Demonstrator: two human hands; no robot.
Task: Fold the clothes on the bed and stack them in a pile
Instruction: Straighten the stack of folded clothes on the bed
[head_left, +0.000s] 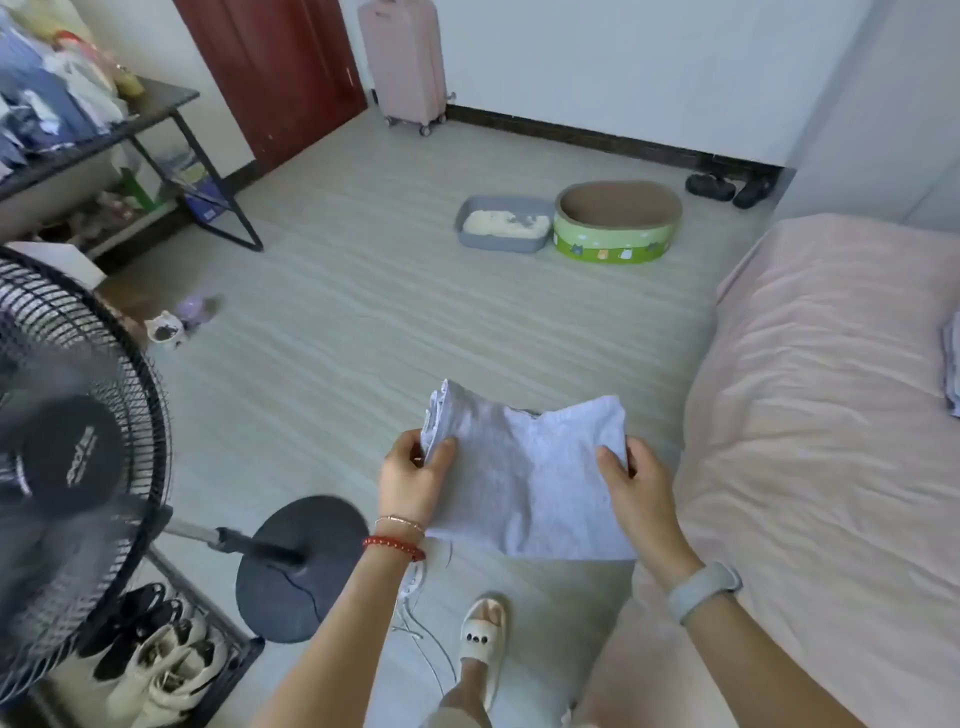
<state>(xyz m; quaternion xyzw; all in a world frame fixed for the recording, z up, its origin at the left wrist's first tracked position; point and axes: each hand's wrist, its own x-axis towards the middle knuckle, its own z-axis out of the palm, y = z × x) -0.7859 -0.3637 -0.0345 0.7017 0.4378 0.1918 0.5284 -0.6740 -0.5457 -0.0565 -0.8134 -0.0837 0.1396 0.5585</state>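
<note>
**Folded garment held in the air, ready for the pile**

The pale lavender-grey garment (524, 478) is held in mid-air over the floor, just beside the bed (831, 415), not resting on anything. It looks already folded at least once: a thick stack of layered edges shows at its upper left, and the lower edge hangs straight. The cloth is soft, matte, lightly textured knit, limp enough to sag between the two holds.

The left hand (413, 478) pinches the layered left edge, thumb on top and fingers curled behind. The right hand (636, 491) grips the right edge the same way, thumb over the front. Both grips are clamped on the cloth.

The step in hand appears to be the last fold or the carry. Next, the piece likely needs to go to the folded clothes (951, 364) at the far right edge on the pink, wrinkled sheet, kept level so the layers do not slip apart.

A standing fan (78, 452) with a wire grille stands at the left.
</note>
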